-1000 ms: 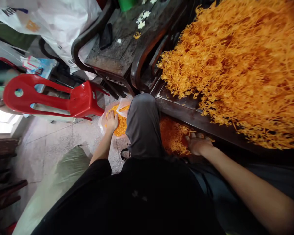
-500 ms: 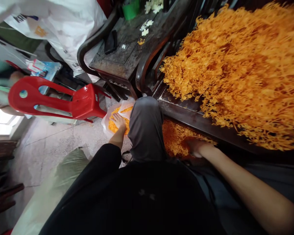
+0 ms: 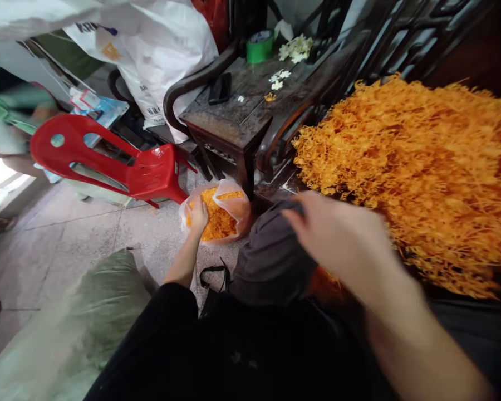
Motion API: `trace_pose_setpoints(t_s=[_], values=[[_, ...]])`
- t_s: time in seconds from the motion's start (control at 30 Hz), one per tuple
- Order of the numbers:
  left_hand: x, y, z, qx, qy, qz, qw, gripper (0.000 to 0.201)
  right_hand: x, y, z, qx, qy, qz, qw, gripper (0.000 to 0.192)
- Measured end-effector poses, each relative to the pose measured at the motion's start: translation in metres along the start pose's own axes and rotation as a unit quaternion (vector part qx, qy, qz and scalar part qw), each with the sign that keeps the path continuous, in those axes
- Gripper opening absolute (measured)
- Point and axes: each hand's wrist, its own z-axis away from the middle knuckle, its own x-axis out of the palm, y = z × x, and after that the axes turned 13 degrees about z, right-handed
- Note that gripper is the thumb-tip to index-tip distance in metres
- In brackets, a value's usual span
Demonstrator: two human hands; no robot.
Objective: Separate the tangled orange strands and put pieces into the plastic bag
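The left hand (image 3: 198,214) reaches down to a clear bag (image 3: 217,214) on the floor (image 3: 87,234), at about 7 o'clock from the dark wooden counter (image 3: 237,111). Its fingers curl over the near rim of the bag, a narrow grip on the plastic edge, with the thumb side against the orange bits (image 3: 219,220) that fill the bag. The bag stands open and touches the foot of the counter.

The right hand (image 3: 338,236) hangs in the air above the grey knee (image 3: 271,262), badly blurred. Its fingers point toward 10 o'clock and look loosely bent; I cannot tell how far the grip is open or whether anything is in it. Just beyond it, from 12 to 3 o'clock, lies a big heap (image 3: 421,167) of orange plastic sprigs, spread over a dark bench seat. A few more orange pieces show under the wrist beside the knee.

On the counter sit a green tape roll (image 3: 259,47), a cluster of small white flowers (image 3: 294,49), a few loose white blossoms (image 3: 278,81), one orange bit and a black phone (image 3: 220,88). At 10 o'clock from the bag a red plastic chair (image 3: 108,161) lies tipped on its side. Behind it a white sack (image 3: 162,50) leans on the counter's arm; it bears dark blue letters and an orange mark, too blurred to read, and small barcode labels lower down. A pale green sack (image 3: 100,301) lies on the floor at 7 o'clock.
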Motion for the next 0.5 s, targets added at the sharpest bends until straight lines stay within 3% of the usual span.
trace_pose_setpoints(t_s=[0.03, 0.1, 0.13, 0.2, 0.33, 0.5], values=[[0.002, -0.001, 0.001, 0.003, -0.001, -0.006, 1.000, 0.065, 0.001, -0.038, -0.016, -0.068, 0.000, -0.057, 0.996, 0.039], [0.009, 0.000, 0.003, 0.020, -0.019, -0.038, 0.999, 0.069, 0.022, -0.108, -0.052, -0.154, -0.091, -0.160, 0.971, 0.054], [0.013, 0.002, 0.004, 0.026, -0.033, -0.058, 0.997, 0.071, 0.040, -0.137, -0.070, -0.144, -0.153, -0.212, 0.954, 0.066], [0.021, 0.005, 0.004, 0.023, -0.066, -0.089, 0.994, 0.072, 0.077, -0.176, -0.100, -0.113, -0.183, -0.242, 0.946, 0.070], [0.033, 0.004, 0.002, 0.011, -0.112, -0.077, 0.991, 0.072, 0.125, -0.195, -0.128, -0.068, -0.220, -0.345, 0.910, 0.067], [0.053, 0.001, 0.000, 0.024, -0.111, -0.050, 0.992, 0.092, 0.138, -0.185, -0.138, 0.077, -0.166, -0.524, 0.832, 0.042]])
